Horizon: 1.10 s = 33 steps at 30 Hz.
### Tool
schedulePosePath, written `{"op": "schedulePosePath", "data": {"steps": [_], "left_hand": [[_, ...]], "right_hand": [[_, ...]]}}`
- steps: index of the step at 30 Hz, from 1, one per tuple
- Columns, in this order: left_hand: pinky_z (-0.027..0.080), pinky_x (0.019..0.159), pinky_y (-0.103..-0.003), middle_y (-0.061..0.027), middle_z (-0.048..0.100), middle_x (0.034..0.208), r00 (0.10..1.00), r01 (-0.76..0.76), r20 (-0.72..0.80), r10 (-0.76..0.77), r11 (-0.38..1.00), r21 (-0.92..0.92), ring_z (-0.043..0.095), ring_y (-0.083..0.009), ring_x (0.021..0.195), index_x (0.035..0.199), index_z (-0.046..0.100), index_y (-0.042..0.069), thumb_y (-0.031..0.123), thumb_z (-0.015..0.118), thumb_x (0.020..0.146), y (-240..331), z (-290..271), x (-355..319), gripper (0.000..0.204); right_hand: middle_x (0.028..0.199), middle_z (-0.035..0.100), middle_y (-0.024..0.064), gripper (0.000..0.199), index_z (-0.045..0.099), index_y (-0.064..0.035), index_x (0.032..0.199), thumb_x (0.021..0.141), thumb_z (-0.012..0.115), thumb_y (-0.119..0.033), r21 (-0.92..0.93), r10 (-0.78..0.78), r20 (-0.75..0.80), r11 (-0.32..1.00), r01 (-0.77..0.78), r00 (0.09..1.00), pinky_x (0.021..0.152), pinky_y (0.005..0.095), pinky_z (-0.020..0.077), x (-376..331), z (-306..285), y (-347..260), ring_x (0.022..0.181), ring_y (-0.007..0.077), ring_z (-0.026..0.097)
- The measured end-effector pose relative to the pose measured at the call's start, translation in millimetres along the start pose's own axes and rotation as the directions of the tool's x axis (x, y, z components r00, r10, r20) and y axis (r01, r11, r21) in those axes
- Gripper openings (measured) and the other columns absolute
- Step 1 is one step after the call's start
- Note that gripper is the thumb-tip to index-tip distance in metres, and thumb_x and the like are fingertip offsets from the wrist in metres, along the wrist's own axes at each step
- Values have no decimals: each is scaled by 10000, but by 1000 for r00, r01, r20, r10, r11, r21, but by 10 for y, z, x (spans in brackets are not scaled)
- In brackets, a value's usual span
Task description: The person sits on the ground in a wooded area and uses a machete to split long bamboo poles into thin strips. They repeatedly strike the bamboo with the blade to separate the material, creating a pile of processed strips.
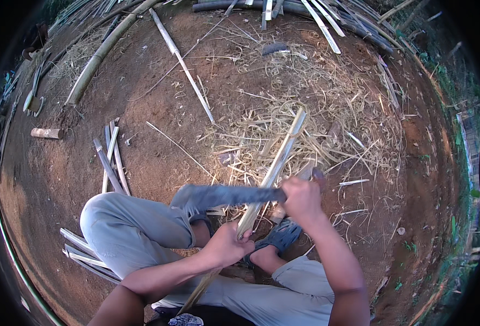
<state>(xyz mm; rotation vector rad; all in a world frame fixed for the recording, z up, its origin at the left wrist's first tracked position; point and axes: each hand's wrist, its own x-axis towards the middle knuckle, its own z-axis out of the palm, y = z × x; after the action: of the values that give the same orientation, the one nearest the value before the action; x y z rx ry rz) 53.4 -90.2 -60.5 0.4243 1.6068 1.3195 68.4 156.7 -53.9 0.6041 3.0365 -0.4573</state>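
Note:
My left hand (226, 245) is closed round a long split bamboo strip (278, 160). The strip slants from my lap up and away to the right, its far end over a heap of shavings. In my right hand (303, 202) is the handle of a machete (232, 195), its broad, dark blade pointing left and widening at the tip. The blade lies across the strip, a little beyond my left hand; whether its edge bites into the bamboo I cannot tell. The blade is slightly blurred.
Curly bamboo shavings (327, 136) cover the soil ahead. Split bamboo pieces (112, 157) lie left of my knee, with more strips (85, 250) below them. A short cut piece (47, 133) lies farther left. Long bamboo poles (101, 57) lie at the back. My shod foot (278, 236) is close by.

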Motion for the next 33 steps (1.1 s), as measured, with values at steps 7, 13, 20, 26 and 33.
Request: {"op": "schedulePosePath", "data": {"steps": [7,13,20,26,33], "left_hand": [[287,458,-250,44,439,657,959,282,122,-257,918,-281,367,-46,544,815,441,100,47,636,801,62,-63,55,203],[275,409,-234,58,419,577,941,294,239,-239,928,-231,390,-37,465,801,395,134,20,645,842,-18,38,-34,277],[341,361,-241,24,455,570,944,326,200,-263,837,-440,441,-83,429,839,480,104,175,695,902,149,-273,172,236],[431,420,-267,-10,544,598,924,374,205,-323,875,-307,525,-105,472,840,636,16,185,700,892,42,-235,135,188],[488,638,-321,-39,647,772,996,-17,86,13,999,44,579,-127,684,1028,660,15,163,691,890,-112,-92,71,204]], "right_hand": [[641,641,185,94,653,-10,697,770,611,-53,-81,-136,-132,989,126,982,566,454,546,-65,14,99,581,353,671],[796,677,274,182,690,80,869,747,667,-52,-19,406,-187,909,-417,894,704,416,563,509,-102,1037,744,378,696],[652,624,203,140,571,7,657,758,612,-80,261,276,-184,939,-224,943,598,443,481,-106,-142,481,622,371,642],[730,639,155,77,613,-25,742,673,640,-48,37,-206,129,979,202,970,640,455,548,-875,298,-277,681,357,674],[751,645,153,100,625,-25,756,697,660,-98,161,-213,145,969,189,966,642,444,552,-974,566,-442,692,350,680]]}}
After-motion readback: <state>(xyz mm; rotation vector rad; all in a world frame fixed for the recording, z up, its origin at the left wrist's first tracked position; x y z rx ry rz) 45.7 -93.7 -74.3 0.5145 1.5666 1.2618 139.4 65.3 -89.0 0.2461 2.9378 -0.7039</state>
